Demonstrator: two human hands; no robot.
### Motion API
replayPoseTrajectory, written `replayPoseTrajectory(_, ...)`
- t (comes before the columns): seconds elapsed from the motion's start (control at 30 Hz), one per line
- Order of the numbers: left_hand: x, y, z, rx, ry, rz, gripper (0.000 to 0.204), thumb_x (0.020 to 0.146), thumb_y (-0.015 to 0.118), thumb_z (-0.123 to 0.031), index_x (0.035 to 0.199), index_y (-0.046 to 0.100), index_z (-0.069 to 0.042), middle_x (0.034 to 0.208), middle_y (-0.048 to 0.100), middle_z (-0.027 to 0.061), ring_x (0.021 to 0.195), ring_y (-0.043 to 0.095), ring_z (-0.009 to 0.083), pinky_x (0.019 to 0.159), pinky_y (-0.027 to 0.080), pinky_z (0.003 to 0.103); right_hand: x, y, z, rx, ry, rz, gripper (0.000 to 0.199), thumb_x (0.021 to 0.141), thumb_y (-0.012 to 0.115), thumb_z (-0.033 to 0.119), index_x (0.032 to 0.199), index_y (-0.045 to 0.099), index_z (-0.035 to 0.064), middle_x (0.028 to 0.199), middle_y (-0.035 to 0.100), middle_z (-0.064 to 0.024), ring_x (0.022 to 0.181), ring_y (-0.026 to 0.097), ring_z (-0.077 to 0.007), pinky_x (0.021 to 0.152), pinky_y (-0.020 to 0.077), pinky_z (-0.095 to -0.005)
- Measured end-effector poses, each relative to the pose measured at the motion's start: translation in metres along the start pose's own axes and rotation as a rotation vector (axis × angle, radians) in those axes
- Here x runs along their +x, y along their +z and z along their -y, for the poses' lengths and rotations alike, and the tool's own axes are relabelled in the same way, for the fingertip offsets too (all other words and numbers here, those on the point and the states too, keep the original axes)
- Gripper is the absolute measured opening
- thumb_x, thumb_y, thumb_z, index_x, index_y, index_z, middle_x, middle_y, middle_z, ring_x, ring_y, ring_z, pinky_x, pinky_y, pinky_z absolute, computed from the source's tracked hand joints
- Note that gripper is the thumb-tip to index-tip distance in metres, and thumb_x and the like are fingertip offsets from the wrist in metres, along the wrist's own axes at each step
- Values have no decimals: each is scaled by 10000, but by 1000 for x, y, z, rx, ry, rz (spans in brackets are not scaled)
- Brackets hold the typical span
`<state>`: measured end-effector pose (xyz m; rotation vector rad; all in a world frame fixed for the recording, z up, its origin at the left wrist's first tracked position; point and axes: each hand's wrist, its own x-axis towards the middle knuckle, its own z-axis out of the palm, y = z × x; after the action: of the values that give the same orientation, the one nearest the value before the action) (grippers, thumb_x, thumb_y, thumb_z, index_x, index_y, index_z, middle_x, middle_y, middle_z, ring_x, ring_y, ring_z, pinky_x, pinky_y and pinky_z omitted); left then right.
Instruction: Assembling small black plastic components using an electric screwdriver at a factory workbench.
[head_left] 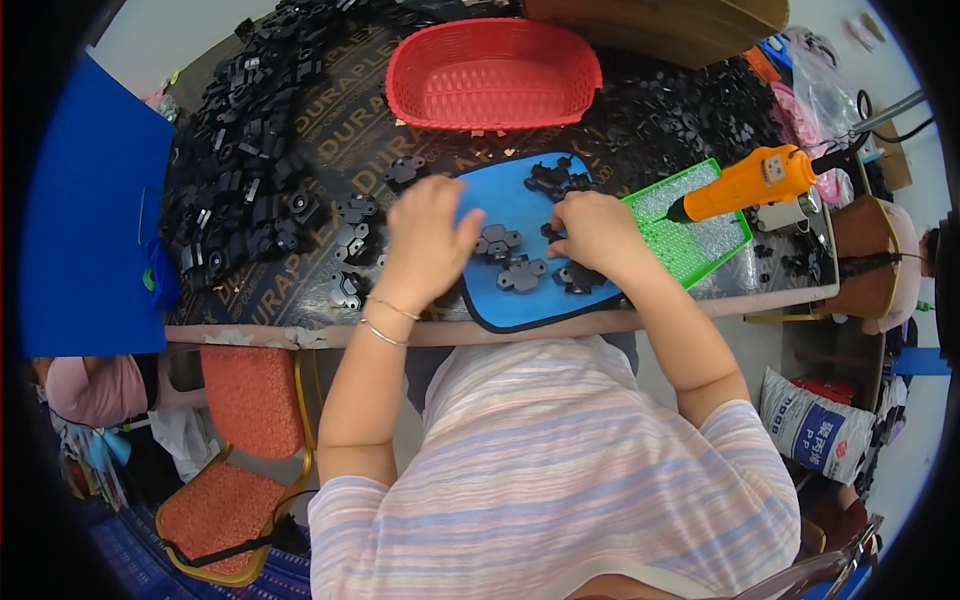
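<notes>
My left hand point(425, 235), a little smeared by motion, is over the left edge of a blue mat point(490, 305). Its thumb stands apart from the fingers, and nothing shows in it. On the mat's right side my right hand point(603, 235) is closed, fingertips down at a small black plastic part point(549, 232) that they partly hide. Several black plastic parts point(522, 274) lie on the mat between and below my hands, with a cluster of black parts point(556, 176) at its far edge. More black plastic parts point(353, 240) sit left of my left hand.
Right of the mat, a green tray point(690, 283) holds small shiny pieces, with an orange electric screwdriver point(750, 182) above it. A red basket point(495, 75) and a cardboard box point(670, 30) stand at the back. Heaped black parts point(245, 150) cover the table's left.
</notes>
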<state>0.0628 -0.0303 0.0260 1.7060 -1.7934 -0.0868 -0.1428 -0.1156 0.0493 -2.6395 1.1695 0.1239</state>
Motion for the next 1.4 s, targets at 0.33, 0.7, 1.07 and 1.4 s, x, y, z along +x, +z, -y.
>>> replayPoseTrajectory(0.33,22,-18,67,467,-283,61,479,633,769,-244,1047,597,-74,1190,515,105,1181,417,258,990,263,487,-3,-10,-4,109,-85,-70,184,692,701,158,847,670,64,840,640,-85,853,590,-279,736,478,-378)
replayPoseTrajectory(0.7,17,-22,41,-916,-509,-73,228,789,618,-98,983,531,-15,944,614,67,835,608,189,720,499,316,-18,-39,24,891,8,-123,145,819,598,84,959,623,59,842,602,-83,668,587,-222,623,472,-292)
replayPoseTrajectory(1.07,9,-27,-22,-1821,-661,205,366,933,367,-182,1225,476,10,1134,560,143,984,578,232,869,486,368,-33,-50,37,389,-576,-452,261,695,620,-17,914,664,118,867,562,-50,771,557,-235,650,473,-319)
replayPoseTrajectory(1.4,6,-29,-46,-1683,-635,192,357,932,371,-155,1234,464,10,1081,560,97,989,544,179,862,454,334,-36,-54,44,200,-576,-524,260,664,604,40,891,665,153,863,568,-5,749,552,-206,633,474,-314)
